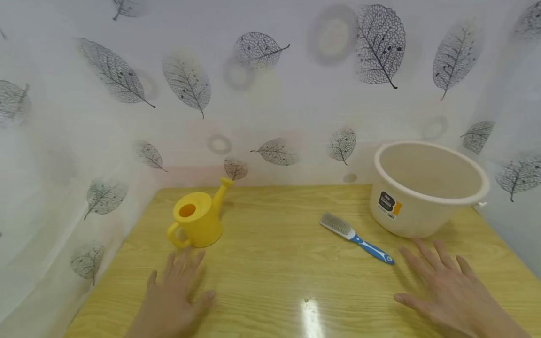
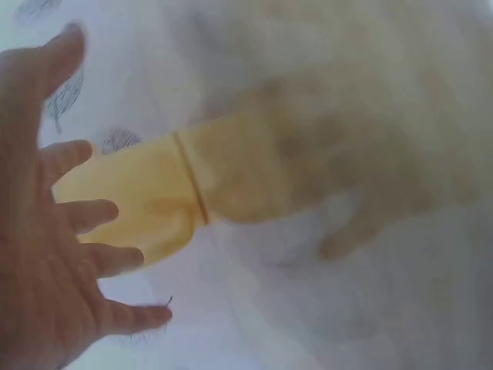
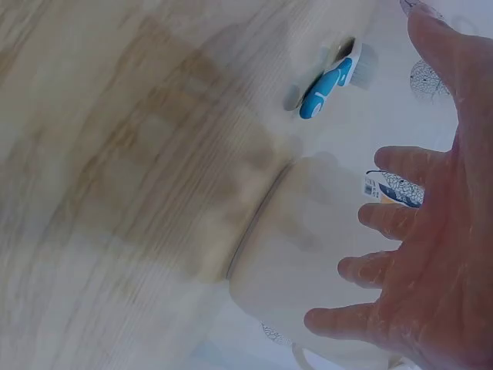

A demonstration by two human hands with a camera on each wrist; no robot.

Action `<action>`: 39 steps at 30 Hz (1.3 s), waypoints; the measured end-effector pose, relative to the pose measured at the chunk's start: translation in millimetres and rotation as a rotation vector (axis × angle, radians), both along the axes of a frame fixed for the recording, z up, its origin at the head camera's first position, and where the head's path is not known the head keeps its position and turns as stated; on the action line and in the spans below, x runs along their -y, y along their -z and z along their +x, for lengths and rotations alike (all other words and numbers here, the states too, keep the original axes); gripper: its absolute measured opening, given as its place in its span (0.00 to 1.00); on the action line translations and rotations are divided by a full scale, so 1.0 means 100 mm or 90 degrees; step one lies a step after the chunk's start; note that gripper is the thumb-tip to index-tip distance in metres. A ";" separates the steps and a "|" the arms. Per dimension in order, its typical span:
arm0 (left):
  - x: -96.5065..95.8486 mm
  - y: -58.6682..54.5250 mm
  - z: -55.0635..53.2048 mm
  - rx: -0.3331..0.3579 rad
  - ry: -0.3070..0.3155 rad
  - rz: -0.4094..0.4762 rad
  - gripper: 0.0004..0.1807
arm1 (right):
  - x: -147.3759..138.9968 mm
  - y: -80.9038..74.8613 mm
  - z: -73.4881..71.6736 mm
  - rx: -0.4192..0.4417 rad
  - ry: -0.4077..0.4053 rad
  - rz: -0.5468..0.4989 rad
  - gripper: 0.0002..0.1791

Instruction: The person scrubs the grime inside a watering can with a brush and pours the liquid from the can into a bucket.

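Observation:
My left hand (image 1: 174,295) is spread, fingers pointing forward, just in front of a yellow watering can (image 1: 200,230); it holds nothing. The can stands upright, its spout angled to the back right and its handle to the left. On the right, my right hand (image 1: 448,286) has its fingers spread and grips nothing. Beyond its fingertips stands a cream plastic basin (image 1: 410,216) with a dark label. A hairbrush (image 1: 357,238) with a blue and white handle lies bristles up, left of the basin. In the left wrist view the can (image 2: 131,193) shows behind the fingers.
Everything stands on a wood-grain table (image 1: 270,267) with a glare spot near its front. A pale wall covering (image 1: 270,103) with grey leaf prints rises behind the table and along its left side.

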State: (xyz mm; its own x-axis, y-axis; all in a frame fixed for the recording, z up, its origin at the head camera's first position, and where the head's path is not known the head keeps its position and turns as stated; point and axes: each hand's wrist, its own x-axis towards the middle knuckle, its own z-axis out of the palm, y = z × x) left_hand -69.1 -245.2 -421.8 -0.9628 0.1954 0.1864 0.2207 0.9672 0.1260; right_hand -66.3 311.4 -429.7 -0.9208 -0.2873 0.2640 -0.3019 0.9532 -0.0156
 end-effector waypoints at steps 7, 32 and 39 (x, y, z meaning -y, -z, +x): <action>0.14 -0.20 -0.10 -0.027 -0.057 0.145 0.36 | 0.09 -0.10 -0.05 0.018 -0.013 0.003 0.51; 0.41 -0.17 -0.57 0.146 -0.223 0.603 0.37 | 0.29 -0.18 -0.20 0.022 -0.033 -0.015 0.52; 0.37 -0.11 -0.72 0.202 -0.200 0.670 0.39 | 0.34 -0.20 -0.22 0.030 -0.038 -0.015 0.51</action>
